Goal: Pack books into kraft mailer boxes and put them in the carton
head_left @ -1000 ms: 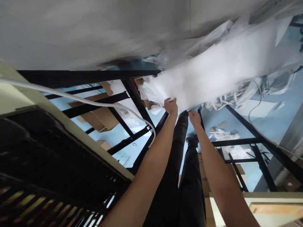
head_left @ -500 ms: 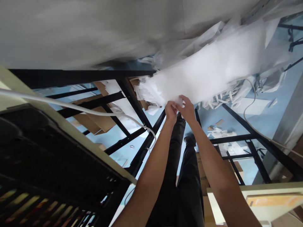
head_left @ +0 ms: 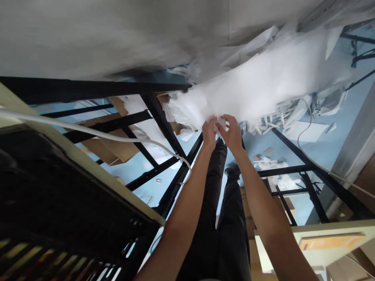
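Observation:
In the middle of the head view, my left hand (head_left: 209, 132) and my right hand (head_left: 231, 132) are close together. Both have their fingers bent and pinched around a thin white piece (head_left: 222, 123) that looks like paper or soft sheet material. Fingers hide part of it, so whether it joins the larger sheet behind I cannot tell. That large white sheet (head_left: 252, 88) stretches from just beyond my hands toward the upper right, bright and partly blurred. Crumpled white sheets (head_left: 184, 109) lie at its left end.
Black metal frames (head_left: 158, 121) stand on both sides of my legs. A white cable (head_left: 117, 136) hangs across the left. Cardboard boxes (head_left: 113, 146) sit on the blue floor, and white scraps (head_left: 272, 166) are scattered at right. An orange-labelled panel (head_left: 331, 242) is at lower right.
My hands have shifted slightly, and more of the thin white piece now shows between the fingers. The whole view has moved a little; the large sheet stays in place.

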Demonstrator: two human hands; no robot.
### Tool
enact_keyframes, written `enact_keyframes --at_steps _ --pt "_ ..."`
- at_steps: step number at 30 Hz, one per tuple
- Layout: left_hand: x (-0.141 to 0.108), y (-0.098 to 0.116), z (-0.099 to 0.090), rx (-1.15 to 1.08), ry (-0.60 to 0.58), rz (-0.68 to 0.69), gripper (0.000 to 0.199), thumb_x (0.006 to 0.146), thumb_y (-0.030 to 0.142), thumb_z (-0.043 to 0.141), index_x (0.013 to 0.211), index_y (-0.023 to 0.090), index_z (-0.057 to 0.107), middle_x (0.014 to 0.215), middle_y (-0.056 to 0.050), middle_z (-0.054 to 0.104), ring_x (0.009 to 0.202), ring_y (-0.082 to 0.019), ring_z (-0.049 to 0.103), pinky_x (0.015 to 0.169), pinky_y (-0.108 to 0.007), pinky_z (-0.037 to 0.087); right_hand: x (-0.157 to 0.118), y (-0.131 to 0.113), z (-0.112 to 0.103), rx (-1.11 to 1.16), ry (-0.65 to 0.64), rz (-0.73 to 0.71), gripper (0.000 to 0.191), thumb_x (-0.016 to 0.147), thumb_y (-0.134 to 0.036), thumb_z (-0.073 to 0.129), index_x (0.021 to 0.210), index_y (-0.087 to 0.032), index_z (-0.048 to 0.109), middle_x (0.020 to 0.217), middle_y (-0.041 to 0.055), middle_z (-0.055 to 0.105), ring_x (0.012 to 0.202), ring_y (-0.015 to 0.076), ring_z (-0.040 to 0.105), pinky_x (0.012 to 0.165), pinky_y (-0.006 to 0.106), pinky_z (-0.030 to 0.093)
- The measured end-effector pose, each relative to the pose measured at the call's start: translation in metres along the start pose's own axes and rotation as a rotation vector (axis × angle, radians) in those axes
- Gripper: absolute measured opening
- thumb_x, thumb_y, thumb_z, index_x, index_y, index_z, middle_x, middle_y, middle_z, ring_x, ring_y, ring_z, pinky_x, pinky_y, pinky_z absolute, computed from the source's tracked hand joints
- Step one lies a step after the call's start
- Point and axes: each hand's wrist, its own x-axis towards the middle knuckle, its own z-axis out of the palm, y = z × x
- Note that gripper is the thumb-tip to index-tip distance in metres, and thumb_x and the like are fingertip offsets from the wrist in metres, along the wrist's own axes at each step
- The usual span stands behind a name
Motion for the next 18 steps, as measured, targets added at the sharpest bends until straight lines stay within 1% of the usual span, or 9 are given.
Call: enact_keyframes --at_steps 3,5,7,9,11,12,14,16,18 --pt "0.001 0.0 0.0 -0.025 0.004 -0.007 0.034 0.077 0.048 0.087 0.09 0.021 0.071 0.09 -0.001 0.072 0.084 -0.017 0.072 0.072 -0.025 0.057 0.0 0.001 0.002 -0.015 0.025 -0.025 0.029 0.109 -0.047 0.07 0.131 -0.027 0.07 0.138 0.011 0.073 0.124 0.0246 0.074 0.104 0.041 0.07" --pt "0.002 -0.001 -0.001 -0.023 0.001 -0.004 0.033 0.083 0.052 0.084 0.089 0.023 0.071 0.09 -0.001 0.072 0.086 -0.018 0.072 0.076 -0.026 0.059 0.0 -0.002 0.003 -0.013 0.041 -0.026 0.035 0.106 -0.052 0.074 0.13 -0.027 0.071 0.137 0.0109 0.074 0.124 0.025 0.075 0.102 0.041 0.071" --pt "0.001 0.0 -0.001 -0.005 -0.02 0.012 0.037 0.09 0.06 0.08 0.09 0.024 0.072 0.093 -0.002 0.074 0.093 -0.019 0.075 0.082 -0.029 0.062 0.001 -0.005 0.003 -0.012 0.042 -0.022 0.037 0.107 -0.056 0.072 0.129 -0.026 0.071 0.137 0.0113 0.075 0.124 0.025 0.075 0.101 0.04 0.071" --pt "-0.003 0.002 0.0 0.047 -0.047 0.08 0.042 0.092 0.066 0.08 0.095 0.025 0.073 0.101 -0.004 0.077 0.104 -0.022 0.077 0.091 -0.032 0.063 0.0 -0.008 0.002 -0.019 0.03 -0.021 0.034 0.111 -0.054 0.065 0.127 -0.024 0.072 0.136 0.0121 0.076 0.122 0.0241 0.076 0.1 0.039 0.071" --pt "-0.008 0.006 0.003 0.143 -0.065 0.182 0.045 0.089 0.066 0.087 0.101 0.024 0.075 0.107 -0.007 0.079 0.111 -0.024 0.077 0.1 -0.034 0.061 0.0 -0.01 0.001 -0.04 0.019 -0.022 0.032 0.114 -0.05 0.061 0.126 -0.022 0.073 0.135 0.0125 0.076 0.119 0.0233 0.076 0.1 0.038 0.071" --pt "-0.01 0.007 0.005 0.197 -0.063 0.22 0.044 0.089 0.064 0.088 0.101 0.024 0.076 0.106 -0.007 0.078 0.11 -0.025 0.077 0.102 -0.036 0.061 0.0 -0.011 0.001 -0.051 0.017 -0.02 0.031 0.114 -0.048 0.061 0.125 -0.021 0.072 0.135 0.0125 0.076 0.118 0.0232 0.076 0.099 0.038 0.07" --pt "-0.014 0.01 0.008 0.286 -0.035 0.237 0.041 0.095 0.062 0.083 0.091 0.023 0.073 0.094 -0.007 0.076 0.099 -0.025 0.076 0.097 -0.037 0.061 0.0 -0.011 0.002 -0.064 0.028 -0.001 0.03 0.113 -0.046 0.064 0.126 -0.02 0.072 0.134 0.0125 0.076 0.118 0.0232 0.075 0.099 0.038 0.071" --pt "-0.015 0.013 0.01 0.322 0.003 0.199 0.043 0.105 0.058 0.071 0.08 0.023 0.07 0.081 -0.005 0.071 0.086 -0.023 0.072 0.087 -0.037 0.06 0.001 -0.011 0.004 -0.071 0.067 0.046 0.032 0.111 -0.047 0.067 0.128 -0.021 0.071 0.133 0.0125 0.076 0.118 0.0234 0.075 0.096 0.037 0.071" --pt "-0.015 0.015 0.011 0.324 0.027 0.157 0.044 0.109 0.051 0.066 0.076 0.022 0.069 0.077 -0.005 0.07 0.082 -0.022 0.071 0.082 -0.036 0.059 0.004 -0.011 0.005 -0.087 0.105 0.091 0.036 0.108 -0.05 0.072 0.128 -0.021 0.071 0.132 0.0131 0.076 0.117 0.0241 0.076 0.091 0.035 0.071"
